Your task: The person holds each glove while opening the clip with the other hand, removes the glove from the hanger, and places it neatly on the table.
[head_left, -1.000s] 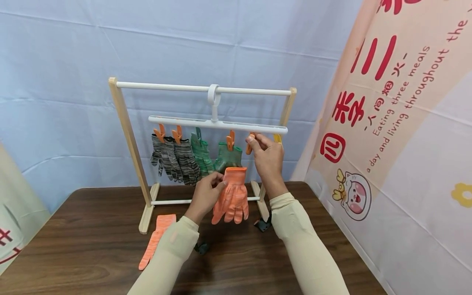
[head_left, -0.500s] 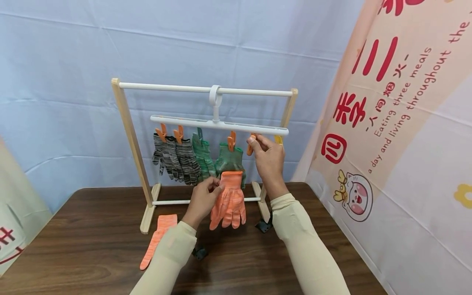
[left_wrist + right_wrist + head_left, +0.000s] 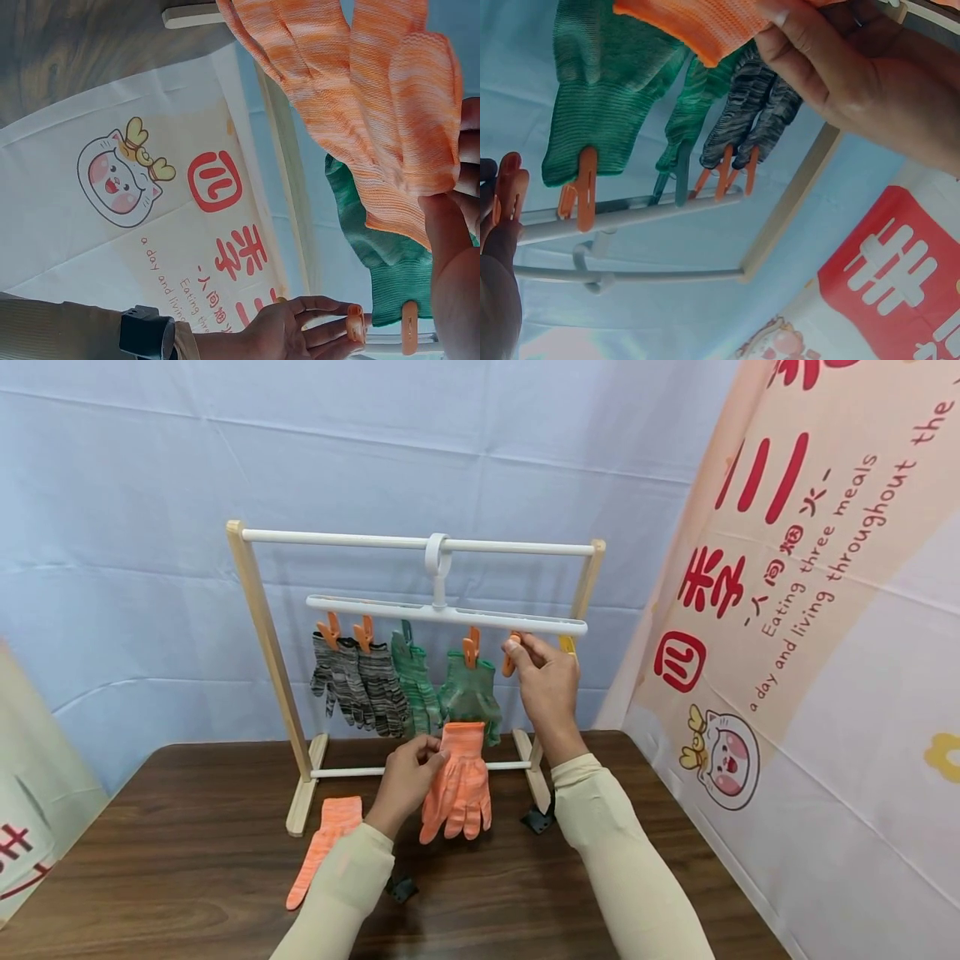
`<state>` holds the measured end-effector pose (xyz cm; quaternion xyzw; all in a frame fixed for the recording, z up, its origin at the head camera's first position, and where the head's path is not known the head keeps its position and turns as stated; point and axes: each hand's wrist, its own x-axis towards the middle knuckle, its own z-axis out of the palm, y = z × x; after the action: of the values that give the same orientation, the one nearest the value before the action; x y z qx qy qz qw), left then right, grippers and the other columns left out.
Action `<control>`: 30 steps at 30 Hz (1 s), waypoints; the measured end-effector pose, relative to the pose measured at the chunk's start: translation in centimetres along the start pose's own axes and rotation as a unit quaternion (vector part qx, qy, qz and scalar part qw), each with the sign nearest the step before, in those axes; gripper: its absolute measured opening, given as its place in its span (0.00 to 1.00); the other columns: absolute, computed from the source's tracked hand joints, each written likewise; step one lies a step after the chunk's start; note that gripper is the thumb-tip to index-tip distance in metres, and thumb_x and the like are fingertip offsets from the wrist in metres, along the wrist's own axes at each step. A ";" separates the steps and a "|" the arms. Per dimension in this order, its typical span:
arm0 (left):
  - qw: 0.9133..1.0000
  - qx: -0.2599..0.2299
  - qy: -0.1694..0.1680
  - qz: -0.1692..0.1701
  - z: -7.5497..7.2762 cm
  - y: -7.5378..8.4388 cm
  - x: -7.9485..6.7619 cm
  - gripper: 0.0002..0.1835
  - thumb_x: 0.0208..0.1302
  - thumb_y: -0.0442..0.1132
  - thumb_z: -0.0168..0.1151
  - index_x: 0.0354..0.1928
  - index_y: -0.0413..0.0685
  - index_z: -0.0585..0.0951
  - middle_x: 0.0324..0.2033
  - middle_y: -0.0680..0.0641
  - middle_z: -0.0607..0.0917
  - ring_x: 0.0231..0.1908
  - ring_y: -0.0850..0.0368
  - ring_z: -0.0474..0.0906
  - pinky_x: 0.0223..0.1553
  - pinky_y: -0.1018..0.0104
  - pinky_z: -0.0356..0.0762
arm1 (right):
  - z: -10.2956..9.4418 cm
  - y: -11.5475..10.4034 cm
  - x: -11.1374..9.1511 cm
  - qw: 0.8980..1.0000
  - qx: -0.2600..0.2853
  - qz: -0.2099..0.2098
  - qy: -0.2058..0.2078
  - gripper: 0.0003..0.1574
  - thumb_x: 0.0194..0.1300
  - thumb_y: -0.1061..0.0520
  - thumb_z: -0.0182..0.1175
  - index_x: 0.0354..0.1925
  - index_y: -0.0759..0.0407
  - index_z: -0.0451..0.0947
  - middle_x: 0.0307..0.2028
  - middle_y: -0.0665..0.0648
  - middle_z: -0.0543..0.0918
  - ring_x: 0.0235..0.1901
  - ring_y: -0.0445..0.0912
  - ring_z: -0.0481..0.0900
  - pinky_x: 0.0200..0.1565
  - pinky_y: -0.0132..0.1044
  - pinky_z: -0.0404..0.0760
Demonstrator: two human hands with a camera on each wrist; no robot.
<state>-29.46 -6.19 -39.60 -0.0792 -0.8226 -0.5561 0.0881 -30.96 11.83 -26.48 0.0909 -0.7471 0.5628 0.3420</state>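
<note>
Left hand: nearly closing, thumb and fingers pinching the side of the orange glove near its cuff.
Right hand: holding thumb and fingers close together, squeezing an orange clip just under the white hanger; no cloth is showing in that clip.
Glove place: hanging in the air just to the right of the left hand, below and to the left of the right hand, staying clear of the clip.
Glove direction: its cuff is facing up, its fingertips are pointing down toward the surface, and its long axis is running close to vertical.
Clip step: the hands are probably parting glove and clip, though hanging the glove up would be looking much the same.
Next move: if parting, it is likely calling for the right hand to let go of the clip and the left hand to lower the glove, perhaps beside the second orange glove.
Second glove: lying on the surface left of the left hand, the sleeve partly hiding it.
Green glove: hanging between the hands, behind the orange glove.
</note>
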 end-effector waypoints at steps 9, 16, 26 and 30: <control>1.000 0.001 -0.009 -0.019 -0.1 -0.9 -0.4 0.06 0.64 0.45 0.57 0.38 0.54 0.78 0.25 0.52 0.79 0.21 0.55 0.70 0.23 0.62 0.68 | 0.0 -0.1 -0.1 1.000 0.000 0.000 -0.005 0.18 0.59 0.47 0.62 0.47 0.53 0.82 0.31 0.52 0.85 0.31 0.41 0.81 0.35 0.37 0.77; 1.000 0.002 -0.004 -0.028 -0.1 -1.4 -0.6 0.05 0.64 0.44 0.58 0.37 0.54 0.78 0.26 0.51 0.78 0.23 0.55 0.70 0.25 0.63 0.69 | -0.1 0.0 0.0 1.000 -0.004 -0.005 -0.006 0.20 0.59 0.47 0.62 0.47 0.54 0.81 0.32 0.52 0.85 0.32 0.40 0.81 0.36 0.37 0.78; 0.999 -0.008 -0.007 -0.048 -0.2 -2.3 -0.9 0.06 0.64 0.44 0.57 0.39 0.53 0.78 0.28 0.50 0.79 0.22 0.55 0.70 0.24 0.63 0.68 | -0.1 0.1 -0.1 1.000 -0.001 -0.002 -0.006 0.20 0.59 0.46 0.62 0.47 0.54 0.81 0.31 0.52 0.85 0.32 0.40 0.81 0.36 0.37 0.77; 0.998 -0.021 -0.007 -0.064 -0.2 -2.7 -0.9 0.07 0.63 0.44 0.58 0.39 0.51 0.78 0.30 0.49 0.78 0.26 0.54 0.72 0.27 0.62 0.69 | -0.2 0.1 -0.2 1.000 -0.002 0.002 -0.007 0.20 0.59 0.46 0.62 0.47 0.51 0.81 0.32 0.52 0.85 0.33 0.40 0.81 0.35 0.36 0.77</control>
<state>-29.16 -7.43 -42.17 -0.0323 -0.8146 -0.5774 0.0446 -30.79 11.95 -26.64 0.0929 -0.7503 0.5616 0.3362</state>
